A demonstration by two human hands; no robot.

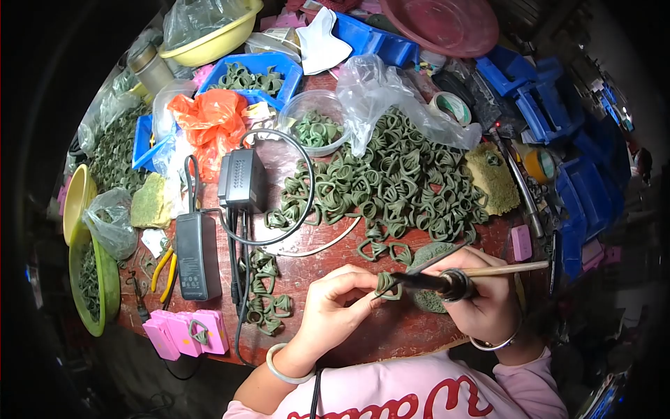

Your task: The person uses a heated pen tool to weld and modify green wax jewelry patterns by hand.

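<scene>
My left hand [333, 302] pinches a small green wax ring [389, 288] between thumb and fingertips. In my right hand [486, 309] is a black pen-like tool [426, 281], its dark tip at the ring. A wooden stick [513, 269] and a thin dark tool [434, 259] also pass through the right hand's fingers. Behind that hand lies a rough green pad [427, 299], partly hidden. A large heap of similar green rings [398, 174] spreads over the table just beyond both hands, and a smaller group [265, 293] lies left of my left hand.
On the left stand a black power adapter [197, 255], a black box [241, 180] with looping cables, yellow-handled pliers [162, 271] and pink blocks [185, 334]. Blue bins [548, 108] line the right. A clear bowl [314, 122] and an orange bag [209, 126] sit farther back.
</scene>
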